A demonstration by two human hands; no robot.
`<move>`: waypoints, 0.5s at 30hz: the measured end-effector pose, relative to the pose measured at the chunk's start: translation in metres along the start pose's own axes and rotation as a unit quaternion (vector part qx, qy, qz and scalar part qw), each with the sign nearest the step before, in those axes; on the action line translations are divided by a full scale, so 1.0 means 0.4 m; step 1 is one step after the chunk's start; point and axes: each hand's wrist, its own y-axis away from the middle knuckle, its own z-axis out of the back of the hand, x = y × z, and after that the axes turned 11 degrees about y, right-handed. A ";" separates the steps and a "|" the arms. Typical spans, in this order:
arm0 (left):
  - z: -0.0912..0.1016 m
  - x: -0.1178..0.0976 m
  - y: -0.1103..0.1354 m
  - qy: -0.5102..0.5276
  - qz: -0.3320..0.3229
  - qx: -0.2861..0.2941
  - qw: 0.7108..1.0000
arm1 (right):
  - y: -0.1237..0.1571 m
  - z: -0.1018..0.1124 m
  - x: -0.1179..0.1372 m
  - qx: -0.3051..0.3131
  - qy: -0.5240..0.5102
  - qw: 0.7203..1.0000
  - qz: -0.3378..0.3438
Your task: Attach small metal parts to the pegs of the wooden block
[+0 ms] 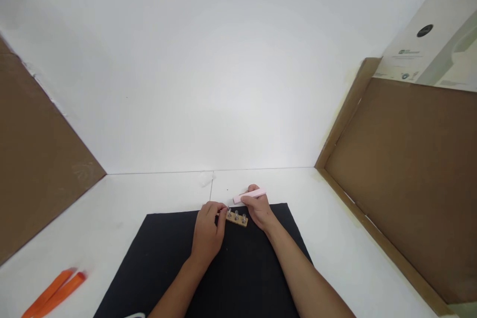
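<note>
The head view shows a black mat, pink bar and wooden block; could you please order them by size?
Black mat, largest. Pink bar and wooden block look alike in size, so I cannot rank them.

Your left hand [208, 231] and right hand [259, 211] crowd both ends of the wooden block [236, 219], and its metal posts [236, 214] stand up in the way from above. The pink bar [249, 196] in your right hand juts out beyond the block's far side. You have room over the white tabletop [261, 179] on the far side, and over the black mat [253, 278] between your forearms. Two orange strips [54, 292] lie well off to the left. Cardboard walls [40, 159] [402, 179] close off both sides, and a white back wall [208, 69] closes off the far end.
</note>
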 end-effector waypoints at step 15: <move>0.002 -0.004 0.000 0.002 0.006 0.008 1.000 | 0.002 -0.001 0.007 0.010 -0.014 1.000 -0.008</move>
